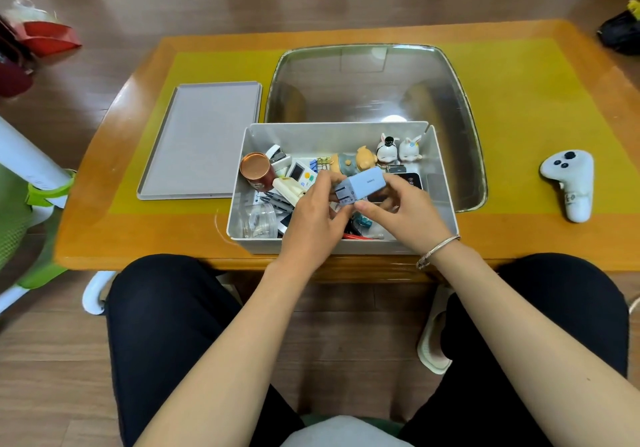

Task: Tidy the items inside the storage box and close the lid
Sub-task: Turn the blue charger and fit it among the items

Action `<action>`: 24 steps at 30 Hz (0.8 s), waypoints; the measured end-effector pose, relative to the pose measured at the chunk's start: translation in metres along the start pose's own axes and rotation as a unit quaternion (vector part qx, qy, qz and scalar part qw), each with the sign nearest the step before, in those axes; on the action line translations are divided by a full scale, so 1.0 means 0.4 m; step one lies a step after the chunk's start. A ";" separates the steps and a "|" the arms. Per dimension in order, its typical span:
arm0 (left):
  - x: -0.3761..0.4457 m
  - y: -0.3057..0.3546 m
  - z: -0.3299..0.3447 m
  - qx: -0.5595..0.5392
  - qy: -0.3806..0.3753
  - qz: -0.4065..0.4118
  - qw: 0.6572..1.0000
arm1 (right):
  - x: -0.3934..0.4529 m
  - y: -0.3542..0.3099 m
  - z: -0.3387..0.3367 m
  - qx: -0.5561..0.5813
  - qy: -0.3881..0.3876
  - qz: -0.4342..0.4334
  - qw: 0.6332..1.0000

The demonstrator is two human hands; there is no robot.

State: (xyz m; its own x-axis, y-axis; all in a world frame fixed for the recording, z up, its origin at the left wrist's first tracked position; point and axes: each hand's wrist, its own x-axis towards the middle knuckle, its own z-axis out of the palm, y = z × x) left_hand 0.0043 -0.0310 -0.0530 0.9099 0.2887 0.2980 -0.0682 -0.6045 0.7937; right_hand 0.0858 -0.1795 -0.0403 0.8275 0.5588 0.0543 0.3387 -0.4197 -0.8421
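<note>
- The storage box [446,204] stands open on top — entry from above, lid [201,140] flat to its left.
- Left half crowded: copper-topped can [256,169], pens, clear dish [259,220].
- Far right corner — two rabbit figurines [398,150]; bare floor along the right wall.

A home room: wood floor [52,360], low table [104,239], slipper [433,346].

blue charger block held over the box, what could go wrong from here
1. Both hands, left hand and right hand, pinch the light blue rectangular charger block above the cluttered grey plastic storage box; a slip might knock the two white rabbit figurines.
2. The upright copper-topped red can may block the flat grey lid.
</note>
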 end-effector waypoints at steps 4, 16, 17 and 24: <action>-0.002 -0.001 0.008 0.047 -0.021 0.007 0.999 | 0.004 -0.003 -0.010 -0.042 0.016 0.011 0.999; 0.000 0.011 0.010 0.240 -0.259 0.091 0.931 | 0.029 0.050 -0.138 -0.239 -0.033 -0.059 0.969; 0.002 0.014 0.017 0.253 -0.274 0.114 0.921 | 0.030 0.050 -0.142 -0.240 -0.044 -0.056 0.968; 0.043 0.039 0.064 0.336 -0.405 0.117 0.842 | 0.040 0.043 -0.147 -0.306 -0.110 -0.053 0.944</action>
State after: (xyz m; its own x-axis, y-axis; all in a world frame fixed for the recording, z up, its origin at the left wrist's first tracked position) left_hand 0.0292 -0.0546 -0.0490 0.9028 -0.3336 -0.2715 -0.2848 -0.9367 0.2039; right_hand 0.1313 -0.2199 -0.0221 0.6843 0.7276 -0.0488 0.6651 -0.6501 -0.3674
